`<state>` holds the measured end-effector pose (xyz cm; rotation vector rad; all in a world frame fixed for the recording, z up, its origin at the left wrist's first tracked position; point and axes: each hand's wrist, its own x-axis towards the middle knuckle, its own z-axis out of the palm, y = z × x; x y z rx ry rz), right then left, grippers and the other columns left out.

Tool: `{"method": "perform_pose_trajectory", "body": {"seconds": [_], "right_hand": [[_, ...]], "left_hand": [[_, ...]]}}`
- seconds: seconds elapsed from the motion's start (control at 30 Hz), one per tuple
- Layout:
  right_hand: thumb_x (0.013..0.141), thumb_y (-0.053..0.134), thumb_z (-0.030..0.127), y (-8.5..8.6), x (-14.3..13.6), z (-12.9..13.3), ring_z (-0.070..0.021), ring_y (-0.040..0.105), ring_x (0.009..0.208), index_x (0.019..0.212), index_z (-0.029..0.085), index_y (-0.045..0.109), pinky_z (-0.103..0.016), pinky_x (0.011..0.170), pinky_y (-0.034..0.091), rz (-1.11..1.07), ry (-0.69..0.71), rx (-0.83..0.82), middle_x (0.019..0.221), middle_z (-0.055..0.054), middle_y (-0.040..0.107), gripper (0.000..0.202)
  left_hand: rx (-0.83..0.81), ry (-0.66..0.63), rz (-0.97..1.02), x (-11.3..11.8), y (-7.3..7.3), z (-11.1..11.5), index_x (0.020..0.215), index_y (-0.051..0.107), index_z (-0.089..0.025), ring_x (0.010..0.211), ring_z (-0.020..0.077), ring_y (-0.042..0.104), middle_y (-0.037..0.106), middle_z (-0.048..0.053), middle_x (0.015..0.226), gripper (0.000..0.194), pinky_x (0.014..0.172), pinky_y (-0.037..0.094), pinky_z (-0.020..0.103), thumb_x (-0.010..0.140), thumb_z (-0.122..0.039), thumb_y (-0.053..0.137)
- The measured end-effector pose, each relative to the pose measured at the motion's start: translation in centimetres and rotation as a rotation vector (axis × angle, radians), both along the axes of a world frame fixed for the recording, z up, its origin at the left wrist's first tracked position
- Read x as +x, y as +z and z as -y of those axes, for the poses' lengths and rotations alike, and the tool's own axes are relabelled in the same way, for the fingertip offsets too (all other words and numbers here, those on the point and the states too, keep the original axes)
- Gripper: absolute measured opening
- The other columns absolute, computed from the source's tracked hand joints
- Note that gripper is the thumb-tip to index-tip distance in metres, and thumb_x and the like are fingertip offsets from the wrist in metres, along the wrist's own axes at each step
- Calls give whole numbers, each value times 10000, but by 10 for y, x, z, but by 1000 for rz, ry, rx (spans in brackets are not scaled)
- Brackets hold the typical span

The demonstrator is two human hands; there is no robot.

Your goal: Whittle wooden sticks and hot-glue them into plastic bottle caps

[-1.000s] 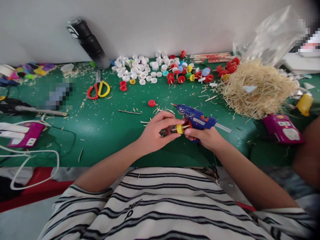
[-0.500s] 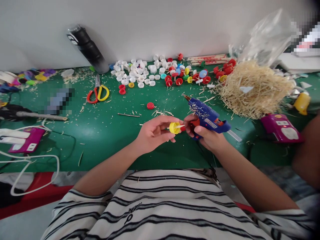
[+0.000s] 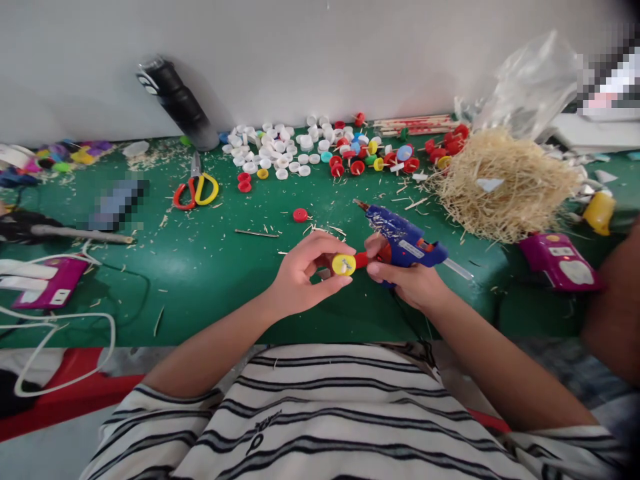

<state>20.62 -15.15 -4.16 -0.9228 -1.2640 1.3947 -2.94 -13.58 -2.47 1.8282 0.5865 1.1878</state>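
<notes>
- Basically, a green table (image 3: 200,280) spreads under both hands, glossy and littered with pale shavings.
- The left hand (image 3: 307,273) is curled, thumb and fingertips nearly closed, pinching a yellow cap (image 3: 344,265) just above the table.
- The right hand (image 3: 410,277) is wrapped round a blue glue gun (image 3: 400,240), nozzle pointing away from the body.
- Between the hands a small red piece (image 3: 361,260) shows; which one grips it I cannot tell.
- Just beyond the left hand lie a red cap (image 3: 300,215) and a thin metal rod (image 3: 257,233).
- Farther ahead, white caps (image 3: 270,148) cluster near a plain grey wall (image 3: 320,60); a dark bottle (image 3: 177,107) stands to their left.
- Beyond the right hand sits a straw heap (image 3: 505,187), with a magenta socket block (image 3: 560,260) nearer.
- Well left of the hands, another magenta block (image 3: 53,283) has white plugs in it.
- Below the table, to the left, shows red seating (image 3: 75,380).
</notes>
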Motion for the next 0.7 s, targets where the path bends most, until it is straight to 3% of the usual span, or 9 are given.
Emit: {"method": "perform_pose_trajectory", "body": {"seconds": [0.13, 0.3, 0.53, 0.7], "right_hand": [[779, 937, 399, 0, -4, 2, -108, 524, 631, 897, 237, 732, -274, 549, 420, -35, 46, -20, 847, 6, 655, 287], [838, 896, 413, 0, -3, 4, -119, 551, 676, 974, 267, 777, -287, 608, 465, 54, 31, 158, 866, 5, 665, 232], [806, 922, 326, -4, -12, 13, -120, 572, 662, 1014, 292, 791, -322, 657, 535, 248, -128, 292, 974, 1, 705, 248], [855, 872, 287, -6, -15, 13, -177, 682, 807, 957, 300, 784, -422, 869, 624, 316, -193, 422, 1007, -8, 728, 136]], "left_hand": [[62, 41, -67, 2, 3, 1, 1196, 751, -242, 871, 122, 685, 676, 53, 1068, 324, 682, 611, 227, 882, -262, 832], [215, 120, -146, 4, 0, 0, 1200, 742, -238, 801, 96, 674, 698, 35, 1039, 329, 665, 603, 217, 888, -281, 836], [286, 195, -270, 5, -3, 2, 1192, 726, -220, 792, 95, 683, 718, 35, 1037, 305, 650, 588, 207, 900, -246, 810], [319, 204, -306, 5, -6, 3, 1180, 723, -199, 768, 83, 666, 695, 30, 1016, 312, 669, 595, 211, 894, -267, 829]]}}
